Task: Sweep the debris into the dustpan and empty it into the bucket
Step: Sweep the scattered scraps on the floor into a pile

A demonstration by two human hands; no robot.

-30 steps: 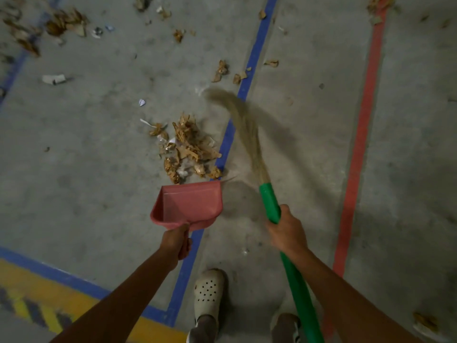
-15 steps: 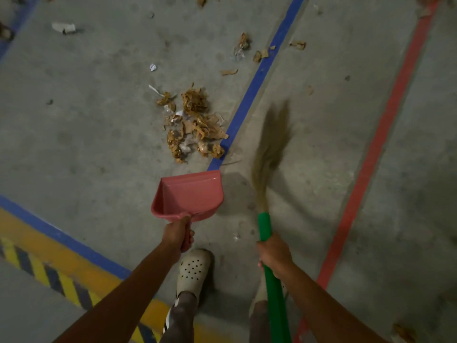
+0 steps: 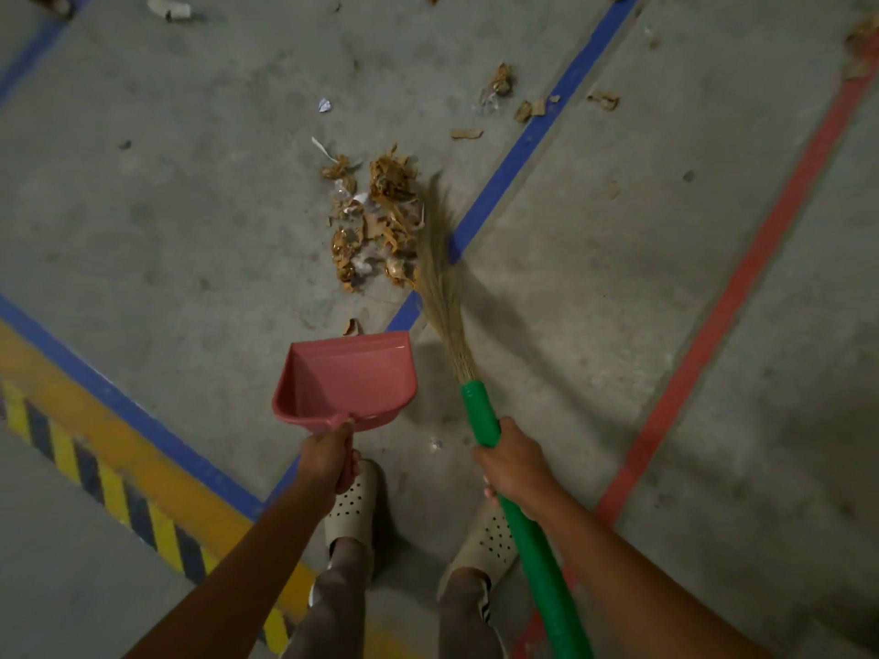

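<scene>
The left hand (image 3: pixel 328 461) is gripping the handle of the pink dustpan (image 3: pixel 352 378), with the fingers curled fully round it. It is holding the pan with the open mouth turned away from the person. I cannot tell if the front lip is touching the concrete floor (image 3: pixel 166 230). To the right of the dustpan, the right hand (image 3: pixel 516 463) is clasping the green handle of the grass broom (image 3: pixel 480 411), wrapped all round it. The bristles (image 3: pixel 440 278) are reaching past the dustpan's right corner and touching the right edge of the debris pile (image 3: pixel 376 221). This pile of brown scraps and clear wrapper is lying beyond the dustpan's mouth, apart from it. One brown scrap (image 3: pixel 353 327) is sitting just at the dustpan's front lip. A blue floor line (image 3: pixel 523 145) is passing by the dustpan's right corner. Two perforated clogs (image 3: pixel 352 501) are standing just behind the dustpan.
</scene>
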